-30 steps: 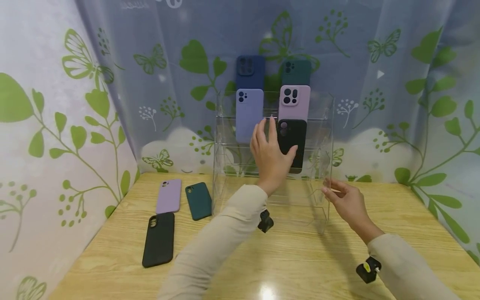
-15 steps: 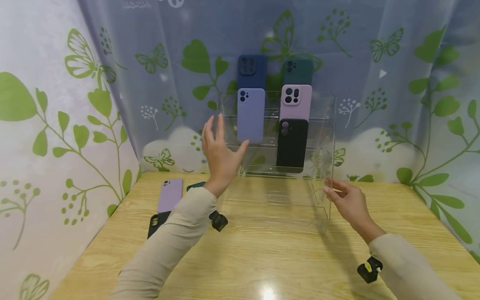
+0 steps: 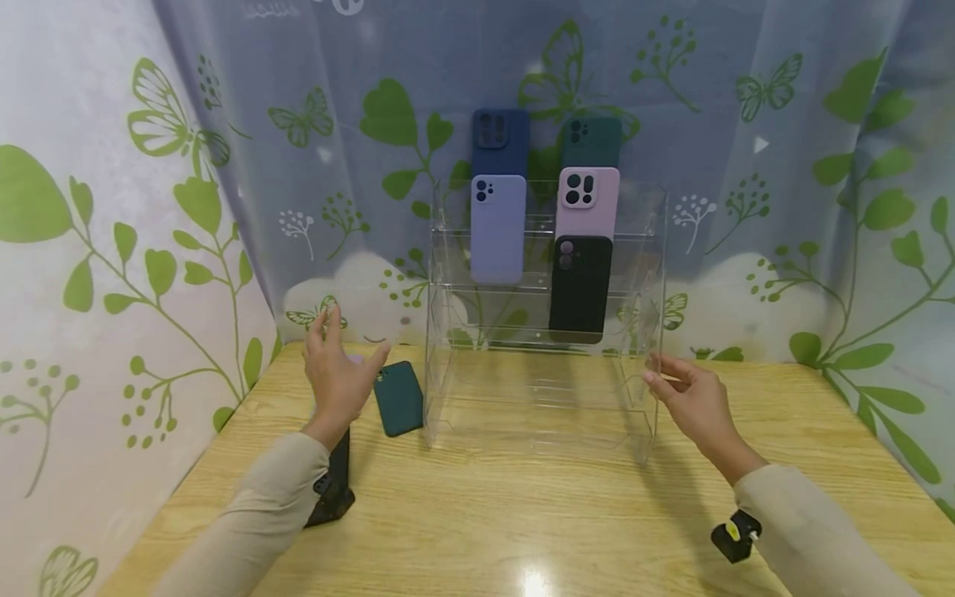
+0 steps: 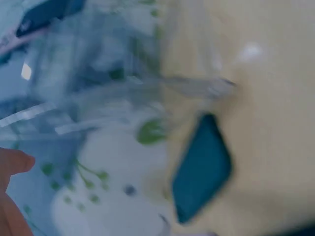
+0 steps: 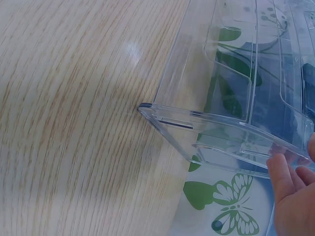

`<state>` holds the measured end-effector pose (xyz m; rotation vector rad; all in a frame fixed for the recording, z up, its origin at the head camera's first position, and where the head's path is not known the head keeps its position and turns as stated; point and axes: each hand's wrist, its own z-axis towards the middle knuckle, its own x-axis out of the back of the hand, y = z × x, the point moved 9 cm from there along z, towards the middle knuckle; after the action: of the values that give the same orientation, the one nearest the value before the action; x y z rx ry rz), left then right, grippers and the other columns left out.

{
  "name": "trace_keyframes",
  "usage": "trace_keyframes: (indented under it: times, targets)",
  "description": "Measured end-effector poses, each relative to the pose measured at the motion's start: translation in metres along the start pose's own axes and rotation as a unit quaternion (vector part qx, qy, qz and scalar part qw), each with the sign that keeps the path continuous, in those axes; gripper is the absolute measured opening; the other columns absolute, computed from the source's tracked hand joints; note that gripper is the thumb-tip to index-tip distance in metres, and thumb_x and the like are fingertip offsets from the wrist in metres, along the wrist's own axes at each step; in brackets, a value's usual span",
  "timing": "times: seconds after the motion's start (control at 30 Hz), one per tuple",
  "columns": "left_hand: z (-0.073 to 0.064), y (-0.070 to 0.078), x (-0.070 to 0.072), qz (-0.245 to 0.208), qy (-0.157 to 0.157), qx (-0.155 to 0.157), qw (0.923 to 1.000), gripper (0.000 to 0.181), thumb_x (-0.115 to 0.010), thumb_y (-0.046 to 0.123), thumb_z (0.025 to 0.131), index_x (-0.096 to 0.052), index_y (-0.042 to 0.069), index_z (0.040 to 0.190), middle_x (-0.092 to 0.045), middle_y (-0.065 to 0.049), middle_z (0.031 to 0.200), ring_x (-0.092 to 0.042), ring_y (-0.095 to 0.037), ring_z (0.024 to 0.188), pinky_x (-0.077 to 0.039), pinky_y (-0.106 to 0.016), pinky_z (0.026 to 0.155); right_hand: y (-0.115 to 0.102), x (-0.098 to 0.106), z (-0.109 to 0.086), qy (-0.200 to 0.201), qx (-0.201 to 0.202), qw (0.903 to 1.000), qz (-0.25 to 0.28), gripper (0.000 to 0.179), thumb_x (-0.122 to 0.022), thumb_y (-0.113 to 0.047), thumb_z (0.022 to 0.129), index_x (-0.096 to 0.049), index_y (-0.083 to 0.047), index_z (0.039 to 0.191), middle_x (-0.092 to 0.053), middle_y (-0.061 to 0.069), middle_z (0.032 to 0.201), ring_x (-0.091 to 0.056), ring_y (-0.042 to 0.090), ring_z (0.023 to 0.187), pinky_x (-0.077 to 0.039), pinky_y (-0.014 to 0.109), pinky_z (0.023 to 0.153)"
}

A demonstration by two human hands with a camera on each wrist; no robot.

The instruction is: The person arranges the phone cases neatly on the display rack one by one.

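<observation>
My left hand (image 3: 339, 377), fingers spread and holding nothing, is over the lilac phone case (image 3: 356, 359) at the left of the table and hides most of it. Just right of it lies a dark green phone case (image 3: 399, 400), seen blurred in the left wrist view. A black phone case (image 3: 341, 460) lies partly behind my left wrist. With thumb and fingers, my right hand (image 3: 694, 406) pinches the right side edge of a clear tiered display stand (image 5: 221, 123). A black case (image 3: 580, 290) leans on the stand below a pink case (image 3: 593, 211).
Higher on the stand are a pale purple case (image 3: 497, 240), a navy case (image 3: 511, 153) and another green case (image 3: 600, 143). The wooden table (image 3: 462, 531) meets a patterned curtain (image 3: 358, 290) at the back and sides. Small cameras are strapped to both wrists.
My left hand has moved from in front of the stand, left and down, to over the lilac case. My right hand stays at the stand's edge. The cases on the stand have not moved.
</observation>
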<state>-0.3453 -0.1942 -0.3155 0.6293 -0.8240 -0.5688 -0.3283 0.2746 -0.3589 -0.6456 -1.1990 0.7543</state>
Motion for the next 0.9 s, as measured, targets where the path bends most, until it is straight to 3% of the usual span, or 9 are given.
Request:
trace_keyframes:
  times: [0.23, 0.47, 0.63, 0.8, 0.9]
  targets:
    - [-0.023, -0.068, 0.009, 0.046, -0.086, 0.081, 0.9919, 0.087, -0.071, 0.029, 0.085, -0.023, 0.001, 0.152, -0.020, -0.025, 0.151, -0.017, -0.048, 0.137, -0.021, -0.064, 0.104, -0.002, 0.001, -0.001, 0.000, 0.000, 1.0000, 0.000, 0.060, -0.055, -0.039, 0.096, -0.045, -0.003, 0.142, -0.051, 0.023, 0.136, -0.061, 0.036, 0.109, -0.056, 0.032, 0.077]
    - [-0.050, -0.115, 0.009, 0.105, -0.142, 0.108, 0.9784, 0.092, -0.072, 0.038, 0.083, -0.024, -0.005, 0.149, -0.021, -0.033, 0.147, -0.020, -0.056, 0.131, -0.026, -0.068, 0.100, -0.004, 0.002, -0.001, 0.005, 0.005, 1.0000, -0.007, 0.059, -0.055, -0.040, 0.096, -0.046, -0.003, 0.142, -0.052, 0.023, 0.135, -0.062, 0.037, 0.109, -0.056, 0.033, 0.077]
    - [-0.068, -0.134, 0.002, 0.150, -0.209, 0.132, 0.9573, 0.094, -0.071, 0.040, 0.084, -0.022, -0.009, 0.148, -0.024, -0.037, 0.145, -0.021, -0.059, 0.129, -0.026, -0.068, 0.100, -0.002, 0.002, -0.002, 0.004, 0.002, 0.9999, -0.011, 0.059, -0.054, -0.040, 0.097, -0.046, -0.004, 0.142, -0.054, 0.022, 0.134, -0.062, 0.036, 0.109, -0.056, 0.033, 0.077]
    - [-0.074, -0.142, -0.003, 0.199, -0.238, 0.130, 0.9416, 0.098, -0.067, 0.054, 0.082, -0.029, -0.010, 0.145, -0.035, -0.038, 0.139, -0.028, -0.061, 0.124, -0.029, -0.069, 0.095, -0.001, 0.001, -0.002, 0.004, 0.003, 0.9999, -0.011, 0.059, -0.054, -0.041, 0.096, -0.046, -0.004, 0.142, -0.054, 0.022, 0.134, -0.062, 0.035, 0.108, -0.056, 0.035, 0.078]
    - [-0.075, -0.143, -0.005, 0.214, -0.248, 0.129, 0.9363, 0.097, -0.065, 0.057, 0.082, -0.033, -0.012, 0.142, -0.035, -0.039, 0.137, -0.030, -0.060, 0.122, -0.031, -0.068, 0.092, -0.002, 0.001, -0.001, 0.005, 0.007, 0.9999, -0.011, 0.059, -0.055, -0.041, 0.096, -0.047, -0.005, 0.142, -0.054, 0.023, 0.133, -0.063, 0.035, 0.107, -0.056, 0.034, 0.077]
